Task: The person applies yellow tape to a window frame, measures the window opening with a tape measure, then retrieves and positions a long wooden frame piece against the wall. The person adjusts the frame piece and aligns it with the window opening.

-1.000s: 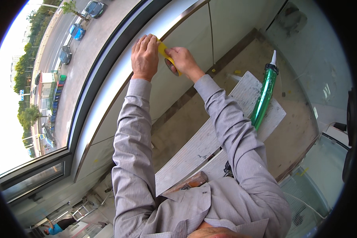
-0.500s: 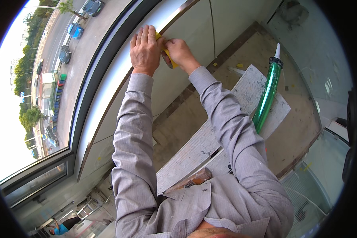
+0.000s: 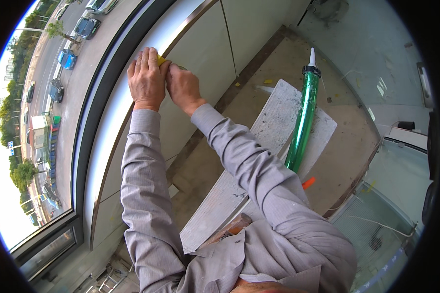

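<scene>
My left hand (image 3: 148,80) lies flat on the glossy white window sill (image 3: 111,117), fingers stretched out toward the far side. Close beside it, at the sill's brown edge, my right hand (image 3: 185,90) is closed on a roll of yellow tape. A short bit of the yellow tape (image 3: 160,59) shows between the hands at the sill. Most of the roll is hidden behind my right hand.
Below my right arm, a green caulking tube (image 3: 303,117) with a white nozzle lies on pale boards (image 3: 269,122). An orange piece (image 3: 308,183) pokes out beside my right sleeve. A dark window frame (image 3: 105,71) borders the sill, and glass panels (image 3: 391,210) stand at right.
The view has shifted, so the hands appear lower and farther left. My right hand has turned, covering the tape roll that showed before. My left hand stays flat on the sill.
</scene>
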`<state>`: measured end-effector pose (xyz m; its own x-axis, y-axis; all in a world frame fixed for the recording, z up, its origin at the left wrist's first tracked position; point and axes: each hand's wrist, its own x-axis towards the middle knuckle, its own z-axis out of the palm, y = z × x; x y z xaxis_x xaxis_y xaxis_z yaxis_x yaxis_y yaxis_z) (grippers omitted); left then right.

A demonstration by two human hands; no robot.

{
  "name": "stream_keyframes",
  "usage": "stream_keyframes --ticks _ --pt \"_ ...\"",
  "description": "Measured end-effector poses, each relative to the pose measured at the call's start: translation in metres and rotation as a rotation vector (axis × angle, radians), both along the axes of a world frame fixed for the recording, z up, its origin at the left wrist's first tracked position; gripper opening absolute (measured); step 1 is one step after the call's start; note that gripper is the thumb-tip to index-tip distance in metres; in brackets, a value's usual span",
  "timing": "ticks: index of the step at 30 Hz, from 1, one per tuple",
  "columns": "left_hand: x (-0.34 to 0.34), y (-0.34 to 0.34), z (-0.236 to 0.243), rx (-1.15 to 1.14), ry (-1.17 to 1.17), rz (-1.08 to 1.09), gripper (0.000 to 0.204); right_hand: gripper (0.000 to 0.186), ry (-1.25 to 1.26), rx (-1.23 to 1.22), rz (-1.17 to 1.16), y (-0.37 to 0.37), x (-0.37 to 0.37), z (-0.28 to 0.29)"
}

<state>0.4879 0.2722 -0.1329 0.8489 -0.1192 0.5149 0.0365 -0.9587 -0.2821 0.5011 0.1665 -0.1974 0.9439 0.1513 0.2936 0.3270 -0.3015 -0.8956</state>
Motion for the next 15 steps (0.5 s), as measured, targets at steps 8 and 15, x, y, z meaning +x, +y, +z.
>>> stream_keyframes --ticks 8,15 --pt "0.004 -0.004 -0.002 -0.037 0.012 -0.001 0.060 0.018 -0.044 0.055 0.051 -0.019 -0.043 -0.015" --pt "-0.003 -0.012 0.002 -0.108 0.112 0.085 0.082 0.032 0.264 0.200 0.133 -0.089 -0.070 0.040"
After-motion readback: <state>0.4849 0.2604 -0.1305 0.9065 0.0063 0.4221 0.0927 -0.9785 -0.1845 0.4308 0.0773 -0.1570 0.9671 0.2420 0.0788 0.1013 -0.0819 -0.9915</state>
